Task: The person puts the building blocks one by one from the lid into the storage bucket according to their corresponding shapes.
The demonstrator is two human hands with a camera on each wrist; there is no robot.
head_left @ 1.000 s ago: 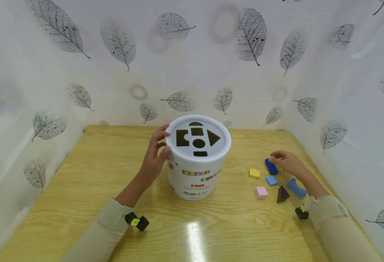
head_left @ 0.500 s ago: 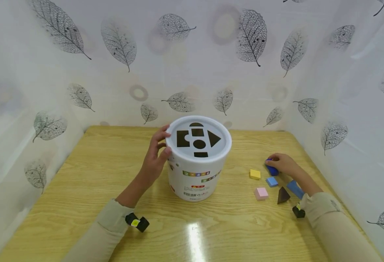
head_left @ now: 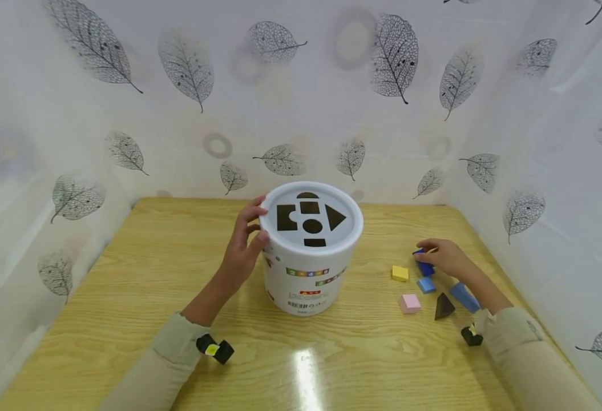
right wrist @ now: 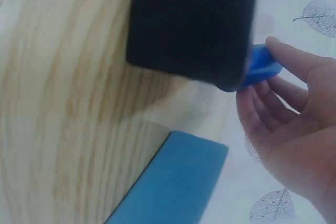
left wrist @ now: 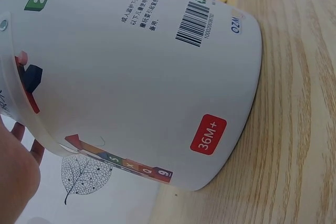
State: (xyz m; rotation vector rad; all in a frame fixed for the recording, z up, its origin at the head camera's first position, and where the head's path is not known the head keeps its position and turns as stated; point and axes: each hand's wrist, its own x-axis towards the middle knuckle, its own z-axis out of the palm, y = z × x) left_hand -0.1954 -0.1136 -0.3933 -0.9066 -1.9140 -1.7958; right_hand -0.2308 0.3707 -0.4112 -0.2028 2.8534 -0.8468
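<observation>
A white bucket (head_left: 303, 279) stands upright, its lid (head_left: 282, 237) cut with shaped holes. My left hand (head_left: 241, 245) holds its left side, fingers on the lid's rim and thumb lower at the front; in the left wrist view part of that hand (left wrist: 18, 177) shows beside the rim. To the right, my right hand (head_left: 449, 258) pinches a dark blue block (head_left: 425, 266) between thumb and fingers, close over the table. The right wrist view shows the blue block (right wrist: 262, 66) partly hidden behind a dark triangular block (right wrist: 191, 22).
Near the right hand lie a yellow block (head_left: 400, 273), a small light blue block (head_left: 426, 285), a pink block (head_left: 409, 303) and a larger blue block (head_left: 464, 297) partly under the wrist. A leaf-patterned curtain (head_left: 301, 97) surrounds the wooden table (head_left: 177, 251) at the back and sides.
My right hand has closed its fingers on the dark blue block, which it only touched from above a second ago, and the block has shifted slightly. My left hand and the bucket stay put.
</observation>
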